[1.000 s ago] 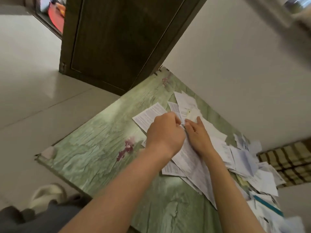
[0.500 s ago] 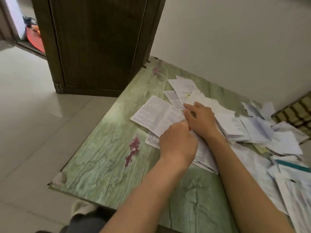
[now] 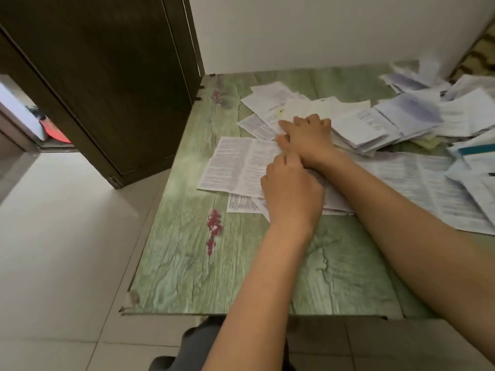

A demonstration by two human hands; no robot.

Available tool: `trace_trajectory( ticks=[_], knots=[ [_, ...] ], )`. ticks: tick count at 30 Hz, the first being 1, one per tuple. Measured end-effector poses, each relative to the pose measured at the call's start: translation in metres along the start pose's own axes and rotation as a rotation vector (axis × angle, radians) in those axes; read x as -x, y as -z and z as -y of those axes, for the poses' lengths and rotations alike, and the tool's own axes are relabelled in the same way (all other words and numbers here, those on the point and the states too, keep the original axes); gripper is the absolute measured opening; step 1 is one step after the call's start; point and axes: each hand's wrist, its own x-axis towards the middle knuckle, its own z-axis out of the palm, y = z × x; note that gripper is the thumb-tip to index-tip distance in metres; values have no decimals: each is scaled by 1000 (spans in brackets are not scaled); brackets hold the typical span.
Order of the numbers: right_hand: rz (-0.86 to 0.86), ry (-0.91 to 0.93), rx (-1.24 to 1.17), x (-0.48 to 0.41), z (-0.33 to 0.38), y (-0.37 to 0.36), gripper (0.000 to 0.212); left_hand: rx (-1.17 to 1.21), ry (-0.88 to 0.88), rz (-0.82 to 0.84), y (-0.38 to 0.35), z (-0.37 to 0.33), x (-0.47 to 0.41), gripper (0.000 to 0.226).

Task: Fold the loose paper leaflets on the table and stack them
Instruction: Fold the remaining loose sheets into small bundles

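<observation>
The leaflet extends flat, leftward from the left hand's grip.

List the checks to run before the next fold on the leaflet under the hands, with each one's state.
1. The leaflet lies spread flat on the table: ok.
2. The right hand presses the papers down: ok.
3. The left hand grips the leaflet's edge: cannot tell, its fingertips are hidden.
4. Nothing is caught beneath the leaflet: not ok, another sheet pokes out under it.
5. The folded stack sits close beside the right hand: ok.
</observation>
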Motion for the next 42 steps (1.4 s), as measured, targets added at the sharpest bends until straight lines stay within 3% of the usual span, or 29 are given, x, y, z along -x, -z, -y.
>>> trace_trajectory(
  ticks=[4, 13, 17, 22, 25, 30, 33, 35, 38, 40, 42],
  knots=[
    [-59, -43, -77, -4, -7, 1, 56, 94, -8, -27, 6, 1, 6, 32],
    [-243, 76, -195, 3, -1, -4, 32, 163, 49, -74, 13, 14, 6, 27],
    [-133, 25, -317, 5, -2, -1, 34, 170, 46, -59, 14, 13, 6, 27],
    [11, -36, -98, -1, -2, -4, 50, 169, 35, -59, 13, 11, 6, 25],
    [-64, -4, -86, -4, -6, -8, 49, 173, 27, -74, 13, 13, 6, 25],
    [-302, 160, -394, -1, -5, -7, 40, 255, 54, -126, 18, 16, 0, 23],
    [-662, 297, -624, 11, 5, 8, 32, 558, 244, -161, 29, 16, -6, 19],
    [-701, 304, -845, 24, 13, 24, 24, 1029, 521, -126, 40, 18, -10, 33],
    [-364, 362, -1172, 48, 25, 45, 22, 1635, 763, -13, 58, 34, -14, 63],
    [-180, 456, -1197, 65, 27, 48, 37, 1794, 748, 77, 70, 44, -9, 75],
    [-67, 514, -1110, 80, 21, 45, 44, 1809, 728, 132, 78, 52, -5, 69]
  ],
)
